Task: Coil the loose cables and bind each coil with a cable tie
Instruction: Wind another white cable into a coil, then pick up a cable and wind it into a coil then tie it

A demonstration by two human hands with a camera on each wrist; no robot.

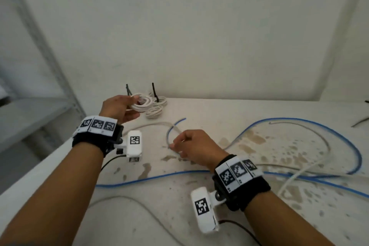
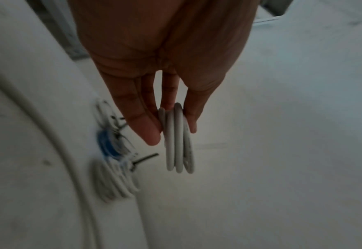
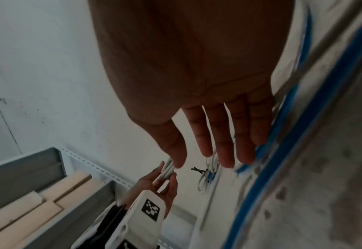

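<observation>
Fingers (image 2: 152, 133) of my left hand (image 1: 119, 109) pinch a small white cable coil (image 2: 179, 139); several coils done, long cables left.
From the left: that coil hangs above the table (image 1: 219, 112), with no tie on it that I can see. Just beyond it, against the wall, bound coils (image 1: 157, 106) lie with black cable ties (image 1: 154, 92) sticking up. My right hand (image 1: 196, 149) hovers low with fingers straight and loose, gripping nothing. Further right, a blue cable (image 1: 329, 132) and a grey-white cable (image 1: 311, 168) sprawl uncoiled, so I judge the job roughly half done.
</observation>
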